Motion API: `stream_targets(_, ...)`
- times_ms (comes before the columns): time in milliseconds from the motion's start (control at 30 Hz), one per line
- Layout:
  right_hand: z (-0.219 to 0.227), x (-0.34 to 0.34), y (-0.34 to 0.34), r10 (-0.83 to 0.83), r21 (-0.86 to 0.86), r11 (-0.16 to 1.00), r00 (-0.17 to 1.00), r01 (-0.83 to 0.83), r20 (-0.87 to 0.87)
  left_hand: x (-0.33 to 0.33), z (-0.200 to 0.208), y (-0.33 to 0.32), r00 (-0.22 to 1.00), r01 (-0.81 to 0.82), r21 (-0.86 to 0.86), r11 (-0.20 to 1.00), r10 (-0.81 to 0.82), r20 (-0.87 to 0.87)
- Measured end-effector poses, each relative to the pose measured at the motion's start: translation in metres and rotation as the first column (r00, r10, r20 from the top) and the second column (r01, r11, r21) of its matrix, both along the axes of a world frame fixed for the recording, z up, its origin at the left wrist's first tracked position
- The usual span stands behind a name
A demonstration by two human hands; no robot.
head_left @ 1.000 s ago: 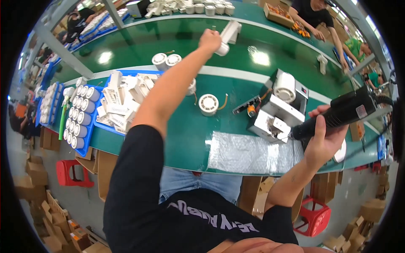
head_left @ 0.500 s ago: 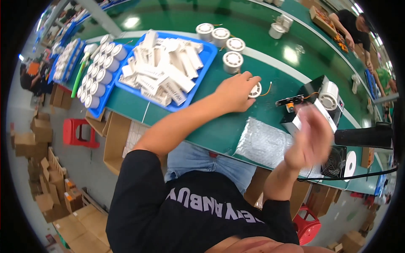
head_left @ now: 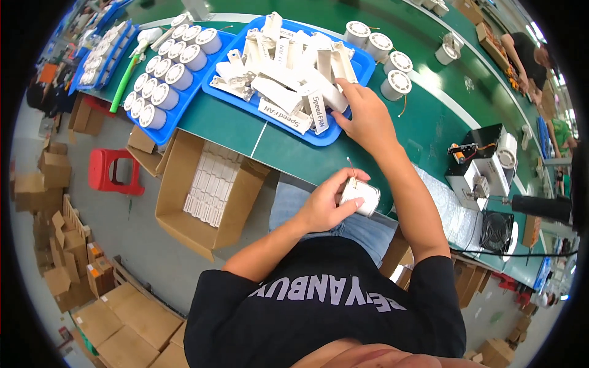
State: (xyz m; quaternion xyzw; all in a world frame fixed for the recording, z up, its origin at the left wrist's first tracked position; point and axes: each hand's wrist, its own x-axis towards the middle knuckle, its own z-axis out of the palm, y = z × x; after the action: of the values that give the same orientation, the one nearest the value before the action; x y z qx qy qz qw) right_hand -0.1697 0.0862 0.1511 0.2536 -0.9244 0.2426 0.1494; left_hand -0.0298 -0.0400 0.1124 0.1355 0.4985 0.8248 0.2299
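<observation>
My left hand is closed around a white cylindrical fan unit with a thin wire, held tilted in front of the table's near edge. At the right side of a blue tray, my right hand reaches in. Its thumb and fingers are apart, on either side of the end of a long white plastic casing. That casing lies in a heap of similar white casings; whether the fingers press on it cannot be made out.
Rows of white cylindrical units fill another blue tray at left. Several more units stand right of the casings. A black-and-white bench device, silvery bubble wrap and a small black fan are at right. An open carton sits below.
My left hand has drawn back toward my body with the fan unit. My right hand has swung left from near the bench device to the casings. The view has shifted.
</observation>
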Motion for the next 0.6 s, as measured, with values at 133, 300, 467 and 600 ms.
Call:
stream_targets(133, 0.013, 0.017, 0.019, -0.169, -0.166, 0.976, 0.970, 0.139, -0.177, -0.011, 0.011, -0.009, 0.998, -0.050, -0.079, 0.996, 0.047, -0.031)
stream_targets(300, 0.021, 0.075, 0.085, 0.302, -0.907, 0.284, 0.868, 0.312, 0.393, -0.031, 0.024, -0.005, 0.953, -0.122, -0.314, 0.942, 0.022, -0.304)
stream_targets(467, 0.006, 0.139, 0.126, 0.367, -0.892, 0.119, 0.816, 0.436, 0.447, -0.049, 0.045, 0.017, 0.849, -0.001, -0.396, 0.918, -0.208, -0.486)
stream_targets(600, -0.003, 0.170, 0.152, 0.083, -0.872, 0.326, 0.908, 0.365, 0.411, -0.058, 0.051, 0.036, 0.708, -0.016, -0.465, 0.885, -0.319, -0.630)
